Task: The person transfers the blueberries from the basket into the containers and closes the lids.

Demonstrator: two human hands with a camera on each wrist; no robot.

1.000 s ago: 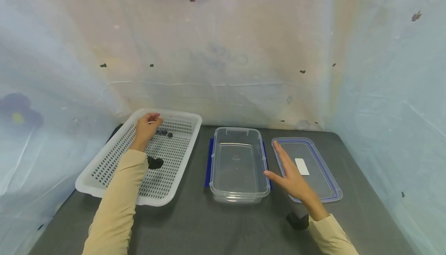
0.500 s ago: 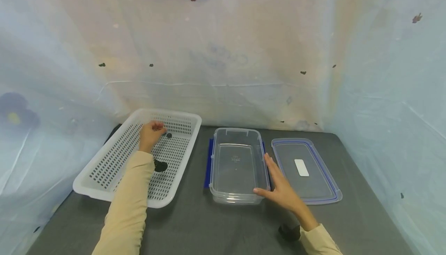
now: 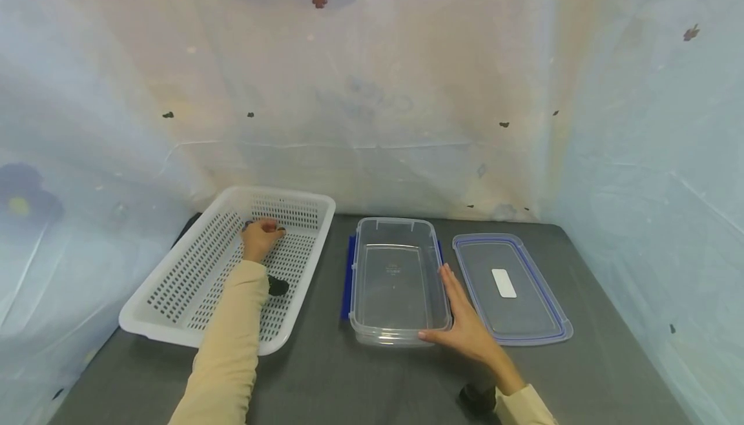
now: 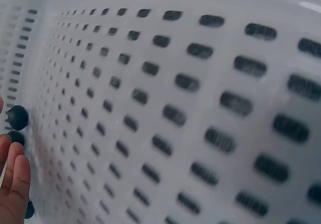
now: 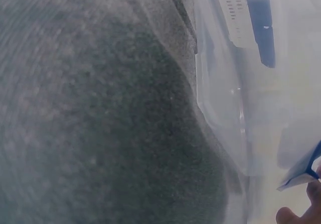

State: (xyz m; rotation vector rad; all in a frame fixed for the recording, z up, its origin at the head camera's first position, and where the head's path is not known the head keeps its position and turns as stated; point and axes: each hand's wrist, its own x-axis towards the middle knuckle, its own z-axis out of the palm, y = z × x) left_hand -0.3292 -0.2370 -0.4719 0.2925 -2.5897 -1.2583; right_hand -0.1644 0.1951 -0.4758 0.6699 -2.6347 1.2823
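Note:
A white perforated basket (image 3: 174, 318) stands on the left of the table. Inside it my left hand (image 3: 259, 239) reaches down with curled fingers, and its fingertips pinch a small dark round berry (image 3: 281, 230), like a blueberry. In the left wrist view two dark berries (image 4: 17, 117) lie close to the fingers, and part of a third (image 4: 29, 210) shows lower down. A clear plastic container (image 3: 392, 283) with blue side flaps stands mid-table with its top off. My right hand (image 3: 465, 328) lies with fairly straight fingers along its right side, thumb at the front rim.
The clear lid (image 3: 511, 321) with a blue seal and a white label lies flat right of the container. Dark wrist straps (image 3: 478, 399) show at the wrists. A pale plastic sheet (image 3: 372, 89) hangs behind the grey table (image 3: 325, 386) and along both sides.
My left hand has lowered and shifted slightly right to a berry in the basket. My right hand has moved left from over the lid to the container's right front corner.

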